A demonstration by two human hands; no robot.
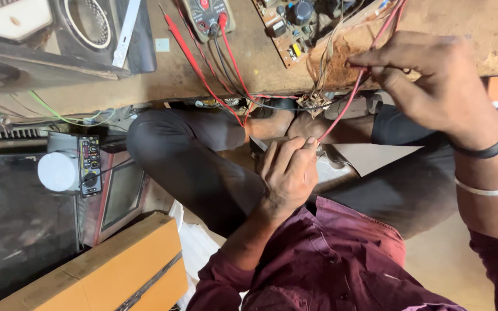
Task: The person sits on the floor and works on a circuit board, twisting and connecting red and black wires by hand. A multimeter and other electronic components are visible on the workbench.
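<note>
The person wears a maroon buttoned shirt (pixel 341 259) with long sleeves and dark trousers (pixel 191 155). A black band (pixel 482 151) and a silver bangle (pixel 491 189) circle the right wrist.

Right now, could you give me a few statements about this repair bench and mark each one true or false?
1. The right hand pinches a red wire. True.
2. The left hand rests flat on the circuit board. False: it is closed around a metal tool, in the lap below the bench.
3. A multimeter with red and black leads lies on the workbench. True.
4. The person wears a green shirt. False: the shirt is maroon.
</note>
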